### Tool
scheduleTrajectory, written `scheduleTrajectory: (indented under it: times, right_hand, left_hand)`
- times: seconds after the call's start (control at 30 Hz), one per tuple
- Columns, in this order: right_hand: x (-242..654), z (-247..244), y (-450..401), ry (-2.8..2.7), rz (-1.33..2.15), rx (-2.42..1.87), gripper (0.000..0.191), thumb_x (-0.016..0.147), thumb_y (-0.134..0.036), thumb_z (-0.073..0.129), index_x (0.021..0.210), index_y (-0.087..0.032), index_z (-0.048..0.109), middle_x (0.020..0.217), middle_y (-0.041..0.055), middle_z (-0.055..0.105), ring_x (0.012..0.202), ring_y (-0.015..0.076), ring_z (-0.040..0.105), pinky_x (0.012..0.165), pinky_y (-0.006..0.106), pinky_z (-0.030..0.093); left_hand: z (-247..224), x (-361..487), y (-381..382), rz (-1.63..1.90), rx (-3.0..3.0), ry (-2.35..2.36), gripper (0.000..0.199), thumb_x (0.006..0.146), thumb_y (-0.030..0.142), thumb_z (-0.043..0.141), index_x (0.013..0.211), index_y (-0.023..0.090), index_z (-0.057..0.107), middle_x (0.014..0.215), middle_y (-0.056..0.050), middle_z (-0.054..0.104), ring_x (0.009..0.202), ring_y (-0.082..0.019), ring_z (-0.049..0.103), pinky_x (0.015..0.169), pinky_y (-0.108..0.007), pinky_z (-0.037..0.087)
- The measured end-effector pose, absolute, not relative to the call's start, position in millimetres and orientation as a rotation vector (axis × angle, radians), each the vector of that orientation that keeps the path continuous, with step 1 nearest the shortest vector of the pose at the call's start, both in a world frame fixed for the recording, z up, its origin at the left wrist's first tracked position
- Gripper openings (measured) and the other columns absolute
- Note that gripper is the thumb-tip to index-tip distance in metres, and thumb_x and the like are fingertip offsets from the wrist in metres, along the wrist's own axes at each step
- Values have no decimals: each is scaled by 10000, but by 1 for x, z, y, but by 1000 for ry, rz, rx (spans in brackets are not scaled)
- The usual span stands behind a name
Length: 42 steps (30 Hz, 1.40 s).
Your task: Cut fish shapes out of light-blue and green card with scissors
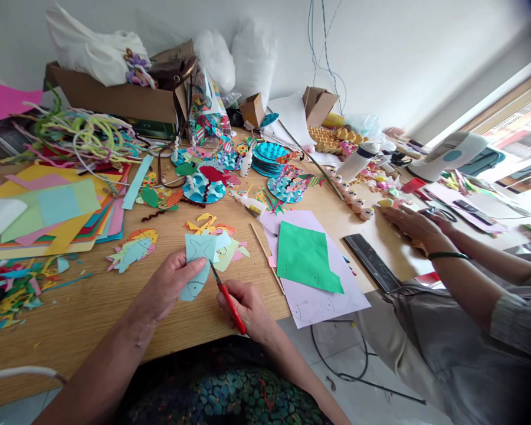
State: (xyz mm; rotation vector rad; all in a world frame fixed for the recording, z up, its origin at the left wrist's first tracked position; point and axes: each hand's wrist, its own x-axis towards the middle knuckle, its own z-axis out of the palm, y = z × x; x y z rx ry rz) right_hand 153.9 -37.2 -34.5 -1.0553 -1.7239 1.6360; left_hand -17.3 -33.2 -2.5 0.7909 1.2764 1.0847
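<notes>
A light blue piece of paper (196, 288) with a fish drawn on it is pinched in my left hand (174, 282), thumb on top. My right hand (246, 304) grips red-handled scissors (231, 307), whose dark blades reach the right edge of that paper. Behind the paper lie yellow, white and pale green paper scraps (228, 254). On the table to the left rests a small stack of cut paper fish (135, 249), a blue one uppermost. A green sheet (303, 257) lies over a lilac sheet (310, 313) with pencilled fish outlines, to the right of my hands.
Coloured paper sheets (66, 206) and mixed scraps (22, 292) cover the left side. A wooden stick (266, 258) lies beside the lilac sheet. Decorated discs (205, 188) and a glue bottle (246, 162) stand further back. Another person's hands (413, 227) work at the right.
</notes>
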Motion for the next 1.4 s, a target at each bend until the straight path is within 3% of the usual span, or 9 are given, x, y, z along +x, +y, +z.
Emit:
scheduleTrajectory:
  times: [0.4, 1.4]
  right_hand:
    - [155, -36, -37, -1750, 1599, -1054, 328, 862, -381, 498, 608, -186, 426, 566, -32, 389, 553, 100, 347, 496, 224, 265]
    - [157, -34, -37, -1777, 1589, -1072, 381, 865, -457, 502, 611, -187, 413, 569, -33, 369, 547, 97, 331, 479, 220, 255]
  left_hand:
    - [-6, -16, -33, 1052, 793, 1256, 311, 578, 397, 761, 768, 158, 706, 612, 28, 576, 571, -103, 424, 538, -210, 363]
    - [-4, -14, -34, 1067, 846, 1280, 275, 622, 388, 722, 770, 158, 692, 609, 28, 577, 527, -103, 425, 506, -222, 348]
